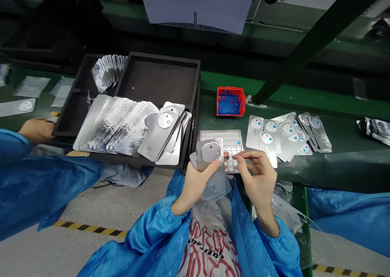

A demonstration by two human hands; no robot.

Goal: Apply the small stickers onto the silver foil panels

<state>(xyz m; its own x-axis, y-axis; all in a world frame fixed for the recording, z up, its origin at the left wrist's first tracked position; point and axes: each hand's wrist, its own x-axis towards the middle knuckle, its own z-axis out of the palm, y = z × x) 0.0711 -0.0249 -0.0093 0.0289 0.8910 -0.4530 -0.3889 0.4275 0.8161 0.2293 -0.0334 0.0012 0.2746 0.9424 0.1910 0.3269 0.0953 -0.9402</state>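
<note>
A: Position of hands?

B: My left hand point(199, 175) is closed around a small stack of metal plates point(210, 157), thumb pressed across the front of the top plate, fingers wrapped behind. The stack stands tilted, its face toward me, above my lap and at the near edge of the green bench point(335, 163). The top plate shows 1 round raised disc at its centre.

A: And the right?

B: My right hand point(256, 173) sits just beside the stack, thumb and forefinger pressed together on something small and thin; I cannot tell what it is. The other fingers are curled loosely.

A: Below the hands?

B: Blue sleeves, and a white bag with red print point(210, 240) on my lap.

A: Just beyond?

B: A clear sheet with a grid of small stickers point(224, 141) lies flat on the bench, partly hidden by the stack. To its right, a loose spread of plates with blue dots point(288, 137), overlapping.

A: Left side?

B: A black tray point(158, 82) with a long fanned row of plates point(122, 124) leaning over its front edge, and a 2nd row point(108, 70) upright at the back. Another person's hand point(38, 128), in a blue sleeve, rests at the tray's left corner.

A: Farthest?

B: An orange bin point(230, 101) with a blue inside, beyond the sticker sheet.
</note>
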